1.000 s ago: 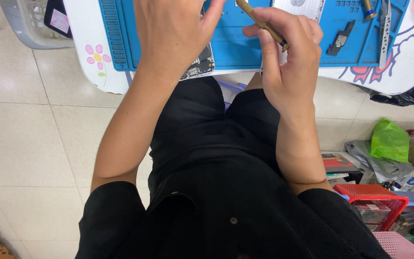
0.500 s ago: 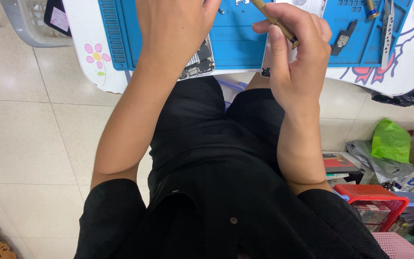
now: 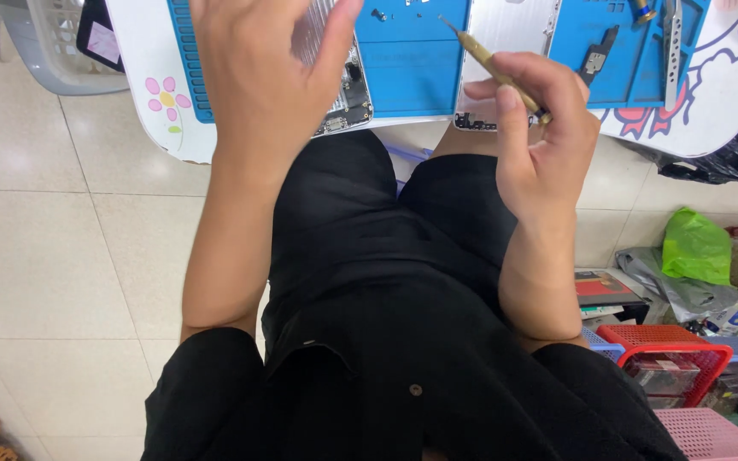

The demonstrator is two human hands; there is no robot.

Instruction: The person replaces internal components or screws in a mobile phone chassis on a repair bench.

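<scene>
- Head cam, looking straight down: left hand (image 3: 262, 81) lies flat, palm down, fingers spread, over an opened silver phone body w/ exposed circuit board (image 3: 343, 81). Covers most of it; only the right edge and bottom corner show.
- Can't tell if the left hand grips the phone or just presses on it.
- Right hand (image 3: 540, 141) is closed round a slim brass-coloured screwdriver (image 3: 493, 64), thumb and fingers pinching the handle; tip points up-left, over the mat.
- Hands are well apart, blue mat between them.
- Blue silicone work mat (image 3: 412, 77) w/ ridged left edge sits on a white tabletop w/ pink flower print (image 3: 151, 111).
- Just under the screwdriver: flat silver metal back panel (image 3: 506, 34), lying on the mat beside the right hand.
- Small dark screw or part (image 3: 378, 14) on the mat between phone and panel.
- Far right of mat: small dark phone component (image 3: 597, 53), steel tweezers (image 3: 673, 51), gold-tipped tool (image 3: 642, 12), partly cut off.
- Below: person's black clothing (image 3: 386, 299) fills centre.
- Floor: pale tiles; right side has green plastic bag (image 3: 695, 248), red plastic basket (image 3: 672, 350), pink basket (image 3: 715, 431).
- Top left: grey plastic basket (image 3: 53, 51).
</scene>
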